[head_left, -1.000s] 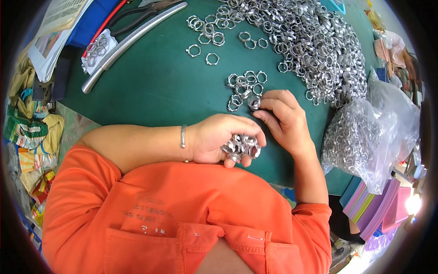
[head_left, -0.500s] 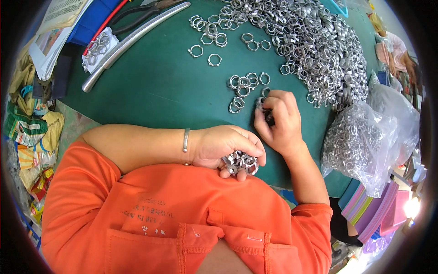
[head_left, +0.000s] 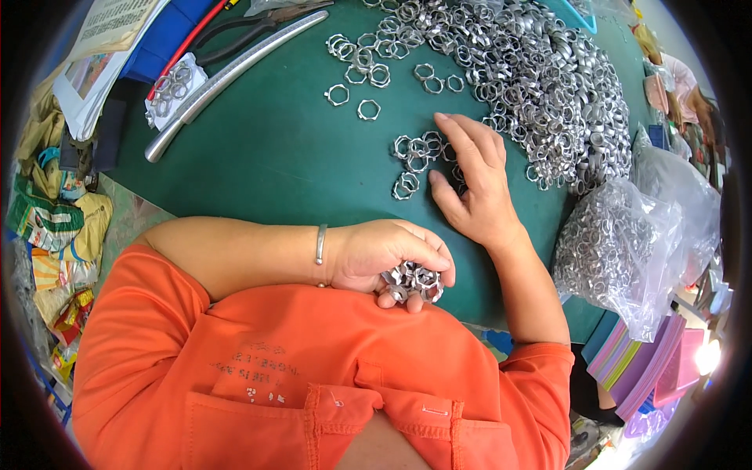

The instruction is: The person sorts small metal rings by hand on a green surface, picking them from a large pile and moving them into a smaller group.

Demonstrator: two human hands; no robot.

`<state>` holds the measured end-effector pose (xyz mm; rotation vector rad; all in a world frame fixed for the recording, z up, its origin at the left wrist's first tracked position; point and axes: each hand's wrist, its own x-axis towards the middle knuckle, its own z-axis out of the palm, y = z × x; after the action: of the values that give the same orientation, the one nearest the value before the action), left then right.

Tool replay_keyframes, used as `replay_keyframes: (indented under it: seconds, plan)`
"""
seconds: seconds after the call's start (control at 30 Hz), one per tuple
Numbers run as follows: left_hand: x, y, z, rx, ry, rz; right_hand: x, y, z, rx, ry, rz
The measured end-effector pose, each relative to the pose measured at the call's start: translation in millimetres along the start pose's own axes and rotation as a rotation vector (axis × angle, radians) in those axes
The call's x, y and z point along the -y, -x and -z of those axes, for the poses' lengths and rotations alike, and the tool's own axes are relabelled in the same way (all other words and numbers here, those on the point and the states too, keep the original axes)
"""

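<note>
Your left hand (head_left: 384, 258) is cupped tight against your chest, fingers curled around a clump of silver hex nuts (head_left: 413, 283), and a few of them are poking out past your fingertips at the bottom. Your right hand (head_left: 474, 188) is spread flat on the green bench (head_left: 274, 149), fingers resting on the small loose cluster of nuts (head_left: 413, 160) just beside the big heap (head_left: 540, 78). Honestly the risky bit is that left handful: it looks pretty full, and the nuts hanging out at the edge sit right over the bench edge and your orange shirt (head_left: 274, 368), so if you loosen the curl even a little I'd guess a couple drop into your lap or onto the floor. Trying to stuff more in from the right hand would do it too. Also the clear bag of nuts (head_left: 619, 251) leans at the right edge of the bench near your forearm, so a careless elbow swing could nudge it off. The metal bar (head_left: 235, 66) and pliers (head_left: 258, 23) are well apart at the top left, no worry there.
</note>
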<state>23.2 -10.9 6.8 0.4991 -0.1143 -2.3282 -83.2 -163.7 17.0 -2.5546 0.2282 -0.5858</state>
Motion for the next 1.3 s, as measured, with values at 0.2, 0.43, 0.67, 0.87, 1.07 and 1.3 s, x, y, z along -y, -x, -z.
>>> replay_keyframes:
  seconds: [0.2, 0.43, 0.67, 0.87, 1.07, 1.3]
  plan:
    - [0, 0, 0, 0.003, -0.001, -0.005, -6, 9, -3, 0.078, 0.089, -0.036]
    - [1, 0, 1, -0.023, 0.000, -0.042, -5, 36, 7, -0.008, 0.206, 0.117]
    - [1, -5, 5, -0.022, 0.152, -0.048, 10, 30, 22, -0.420, -0.713, -0.665]
    - [-5, 2, -11, -0.093, 0.415, -0.046, 78, 13, 13, 0.079, -0.449, 0.081]
    - [11, -4, 7, 0.014, 0.315, 0.045, 51, 10, 12, -0.145, -0.411, -0.314]
    - [7, -2, 4, 0.041, 0.258, 0.064, 24, -9, -12, -0.104, -0.622, -0.626]
